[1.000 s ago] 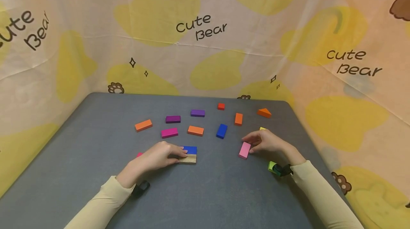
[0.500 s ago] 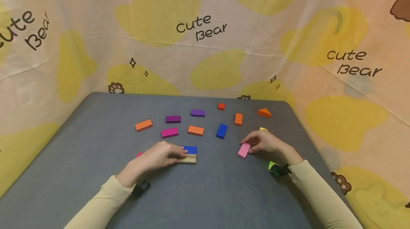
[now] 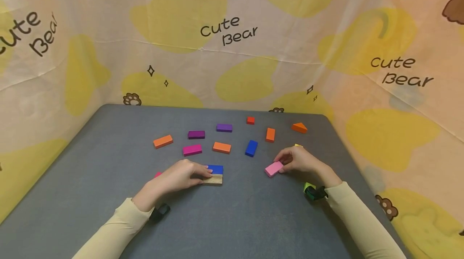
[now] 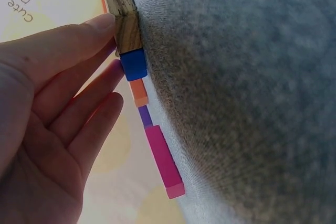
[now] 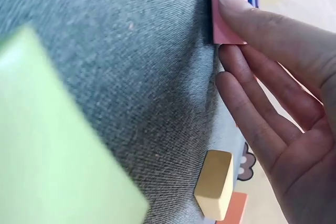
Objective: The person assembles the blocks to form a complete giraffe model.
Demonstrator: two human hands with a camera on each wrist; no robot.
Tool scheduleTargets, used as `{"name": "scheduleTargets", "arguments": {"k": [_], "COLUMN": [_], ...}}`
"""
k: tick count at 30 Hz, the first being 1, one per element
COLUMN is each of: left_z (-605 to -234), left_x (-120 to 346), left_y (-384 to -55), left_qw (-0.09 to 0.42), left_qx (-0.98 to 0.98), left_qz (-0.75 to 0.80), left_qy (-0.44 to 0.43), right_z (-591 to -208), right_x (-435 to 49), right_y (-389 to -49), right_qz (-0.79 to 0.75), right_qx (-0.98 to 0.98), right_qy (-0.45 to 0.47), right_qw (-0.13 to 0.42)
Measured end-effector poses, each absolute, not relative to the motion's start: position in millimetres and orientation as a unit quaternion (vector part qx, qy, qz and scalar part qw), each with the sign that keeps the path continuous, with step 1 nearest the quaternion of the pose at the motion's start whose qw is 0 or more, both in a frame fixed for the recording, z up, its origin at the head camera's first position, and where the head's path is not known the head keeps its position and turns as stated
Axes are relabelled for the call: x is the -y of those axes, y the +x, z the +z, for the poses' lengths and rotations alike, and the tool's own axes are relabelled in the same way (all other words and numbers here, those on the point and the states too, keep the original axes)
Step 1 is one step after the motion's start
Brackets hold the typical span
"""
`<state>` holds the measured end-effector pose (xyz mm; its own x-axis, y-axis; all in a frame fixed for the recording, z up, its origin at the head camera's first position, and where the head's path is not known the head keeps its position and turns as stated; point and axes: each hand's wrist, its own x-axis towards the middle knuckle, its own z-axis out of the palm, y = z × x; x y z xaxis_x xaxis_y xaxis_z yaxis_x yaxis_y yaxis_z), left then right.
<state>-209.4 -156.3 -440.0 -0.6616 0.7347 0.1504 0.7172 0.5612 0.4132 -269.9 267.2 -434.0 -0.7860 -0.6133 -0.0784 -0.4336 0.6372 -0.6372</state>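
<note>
Cream sleeves [image 3: 123, 214] lie nearest to us, over a dark grey surface [image 3: 232, 222], with a small black device [image 3: 162, 210] below the left wrist. Just beside the right wrist we see a bright green block [image 3: 306, 187], partly hidden. Farther in, a bare-wood rectangular block [image 3: 214, 180] has a blue rectangular block [image 3: 216, 169] along its far side; we see the left hand [image 3: 181, 175] holding the pair by their left end, thumb at the wood and fingers [image 3: 200, 169] on the blue. To the right, the right hand [image 3: 301, 160] pinches a pink rectangular block [image 3: 272, 169], its fingers narrow; we cannot tell whether the block touches the surface. A red-pink block [image 3: 158, 175] peeks past the left hand, a yellow block [image 5: 214, 182] past the right.

Beyond, we see magenta [image 3: 192, 150], orange [image 3: 222, 148], dark purple [image 3: 196, 134] and violet [image 3: 224, 127] rectangular blocks, an orange triangular block [image 3: 299, 127] and a small red block [image 3: 251, 120]. Behind stands a cloth backdrop [image 3: 195, 9] with yellow patches, printed "Cute Bear".
</note>
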Motion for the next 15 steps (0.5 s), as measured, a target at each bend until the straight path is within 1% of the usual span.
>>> {"name": "scheduleTargets", "arguments": {"k": [8,15], "left_z": [-440,-440], "left_x": [156,156], "left_y": [-210,-209], "left_qw": [0.018,0.019], "left_qx": [-0.884,-0.884], "left_qz": [0.221,0.219], "left_qy": [0.412,0.412], "right_z": [-426,-420], "right_x": [-254,-237], "right_y": [-264,-260], "right_qz": [-0.31,-0.325], "right_qx": [-0.903,-0.9], "right_qy": [-0.278,-0.269], "right_qw": [0.108,0.106]}}
